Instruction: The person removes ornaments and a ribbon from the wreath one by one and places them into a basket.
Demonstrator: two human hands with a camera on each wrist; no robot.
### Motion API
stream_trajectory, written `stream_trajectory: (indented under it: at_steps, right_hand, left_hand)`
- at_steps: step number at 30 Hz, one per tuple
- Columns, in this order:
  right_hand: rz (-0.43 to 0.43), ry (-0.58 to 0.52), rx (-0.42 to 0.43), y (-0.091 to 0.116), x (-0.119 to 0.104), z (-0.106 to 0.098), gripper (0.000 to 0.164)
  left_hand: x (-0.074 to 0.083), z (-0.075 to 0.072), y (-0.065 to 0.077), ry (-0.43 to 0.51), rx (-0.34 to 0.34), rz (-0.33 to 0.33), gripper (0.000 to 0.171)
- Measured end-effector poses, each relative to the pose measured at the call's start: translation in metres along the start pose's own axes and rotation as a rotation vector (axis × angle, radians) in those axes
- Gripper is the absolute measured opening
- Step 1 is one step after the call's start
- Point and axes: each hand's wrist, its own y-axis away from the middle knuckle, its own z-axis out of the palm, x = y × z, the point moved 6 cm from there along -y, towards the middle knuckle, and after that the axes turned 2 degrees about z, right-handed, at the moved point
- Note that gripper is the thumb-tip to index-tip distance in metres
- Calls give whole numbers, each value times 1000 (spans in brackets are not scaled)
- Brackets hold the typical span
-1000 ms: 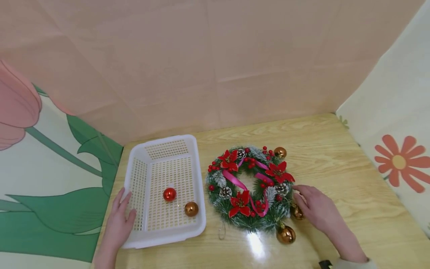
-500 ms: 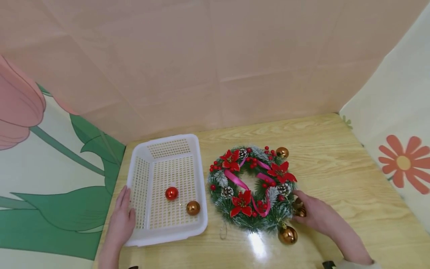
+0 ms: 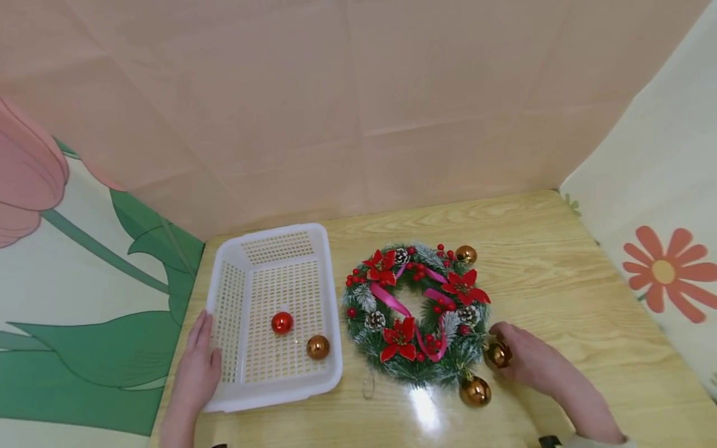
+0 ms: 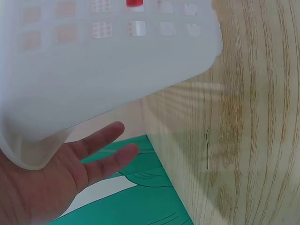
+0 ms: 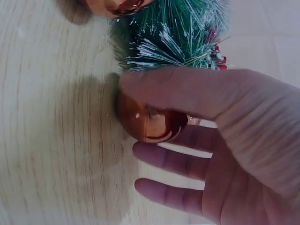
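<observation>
My right hand holds a copper Christmas ball at the right edge of the Christmas wreath. In the right wrist view, the thumb lies across this glossy ball, with fingers behind it. Red poinsettias, berries, pine cones and a pink ribbon decorate the wreath, which lies flat on the table. At the left side of a white plastic basket is my left hand, its fingers extended along the outer wall. A red ball and a copper ball sit inside the basket.
Two other copper balls lie beside the wreath, one at its front and one at its back right. A small thin loop rests on the wooden table. Printed wall coverings border the table.
My right hand has reached round the copper ball at the wreath's right edge and now holds it, shifted slightly right. My left hand stays at the basket, its fingers closer together.
</observation>
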Motion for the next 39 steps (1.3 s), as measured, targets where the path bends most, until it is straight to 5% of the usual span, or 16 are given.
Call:
stream_trajectory:
  at_steps: [5,11,27,39]
  right_hand:
    - [-1,36,11,-1,1,-3,45]
    - [-5,100,74,-3,-3,-17,50]
    - [0,122,58,1,-22,-58,51]
    - [-125,115,358,-7,-47,-100,57]
  left_hand:
    - [0,0,1,14,2,-1,67]
    - [-2,-1,0,29,-6,-15,67]
    - [-1,-1,0,45,5,-23,67]
    - [-1,-2,0,59,16,-20,66]
